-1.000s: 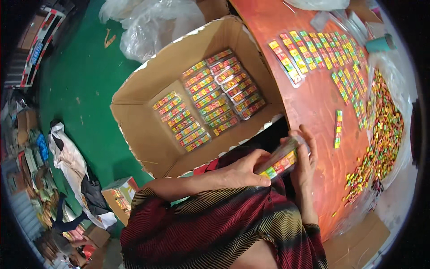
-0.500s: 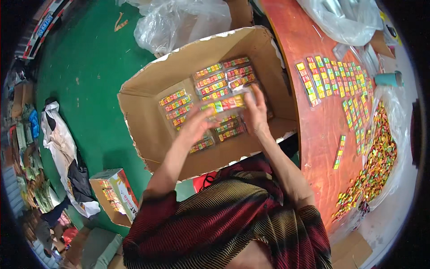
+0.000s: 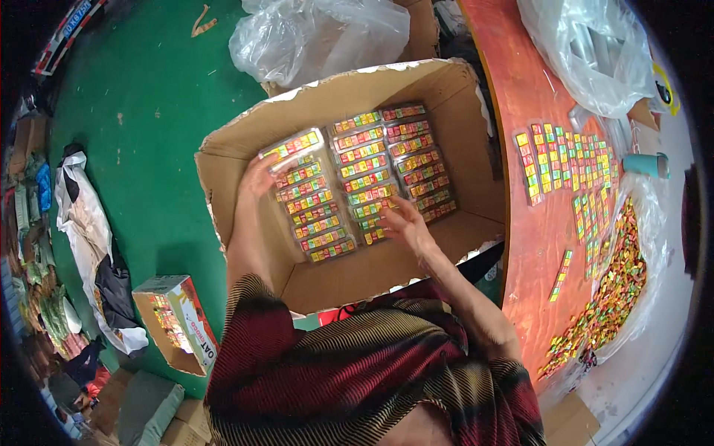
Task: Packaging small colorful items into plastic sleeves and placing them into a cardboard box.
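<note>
"Where's the clear plastic pack (image 3: 297, 143) of red, yellow and green pieces?"

"Inside the large cardboard carton (image 3: 327, 286), at ten o'clock from its centre, over the far end of the left column (image 3: 314, 215) of packs."

"Who has it?"

"The left hand (image 3: 256, 178), reaching in at nine o'clock. Its grip is closed on the pack's left end, and the pack slants up toward two o'clock. Whether it also rests on those below, I can't tell."

"And the right hand (image 3: 407, 224)?"

"At four o'clock in the carton, near the lower end of the middle column (image 3: 368, 160). That grip is open, fingers loosely spread, with nothing in it. I can't tell if the fingertips touch the packs."

"Any others in there?"

"The right column (image 3: 424, 167) stands beside the middle one, on the three o'clock side."

"What lies outside?"

"The reddish worktop (image 3: 532, 253) runs along three o'clock, with rows of filled strips (image 3: 569, 160) on it. At four o'clock there's a lone strip (image 3: 561, 275), then a heap of loose pieces (image 3: 621, 271) beyond."

"And the floor?"

"It's green (image 3: 163, 186). A smaller printed carton (image 3: 195, 320) sits at eight o'clock, and a crumpled clear plastic bag (image 3: 320, 37) at twelve."
</note>
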Tool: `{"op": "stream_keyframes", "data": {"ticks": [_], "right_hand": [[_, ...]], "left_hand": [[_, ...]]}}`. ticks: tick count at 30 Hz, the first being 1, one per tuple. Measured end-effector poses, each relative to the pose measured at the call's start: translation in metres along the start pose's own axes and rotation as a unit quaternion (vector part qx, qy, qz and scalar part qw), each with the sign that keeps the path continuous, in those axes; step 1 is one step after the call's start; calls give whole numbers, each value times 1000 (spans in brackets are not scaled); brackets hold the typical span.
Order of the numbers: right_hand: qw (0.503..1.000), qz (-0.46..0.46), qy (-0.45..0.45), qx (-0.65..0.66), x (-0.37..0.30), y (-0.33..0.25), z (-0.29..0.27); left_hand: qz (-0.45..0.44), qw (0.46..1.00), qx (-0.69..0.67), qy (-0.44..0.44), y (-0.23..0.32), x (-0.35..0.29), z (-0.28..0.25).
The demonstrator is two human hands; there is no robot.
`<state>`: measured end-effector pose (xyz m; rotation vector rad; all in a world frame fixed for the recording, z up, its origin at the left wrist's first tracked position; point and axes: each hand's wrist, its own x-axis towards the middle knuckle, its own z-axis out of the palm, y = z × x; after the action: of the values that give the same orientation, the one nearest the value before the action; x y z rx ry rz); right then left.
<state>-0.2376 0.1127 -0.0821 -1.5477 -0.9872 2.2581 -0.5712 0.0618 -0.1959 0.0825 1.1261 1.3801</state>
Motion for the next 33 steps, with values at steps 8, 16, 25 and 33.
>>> {"op": "stream_keyframes", "data": {"ticks": [8,16,25,33], "right_hand": [[994,41,-101,-12,-17,37,6],[987,75,-139,25,-24,33,5],[978,79,-187,-40,-29,28,4],[978,88,-180,-52,-31,27,6]], "left_hand": [[-9,994,7,105,-1,14,-32],[28,987,9,155,-9,30,-49],[44,974,31,219,-15,39,-43],[46,942,186,277,-14,39,-30]]}}
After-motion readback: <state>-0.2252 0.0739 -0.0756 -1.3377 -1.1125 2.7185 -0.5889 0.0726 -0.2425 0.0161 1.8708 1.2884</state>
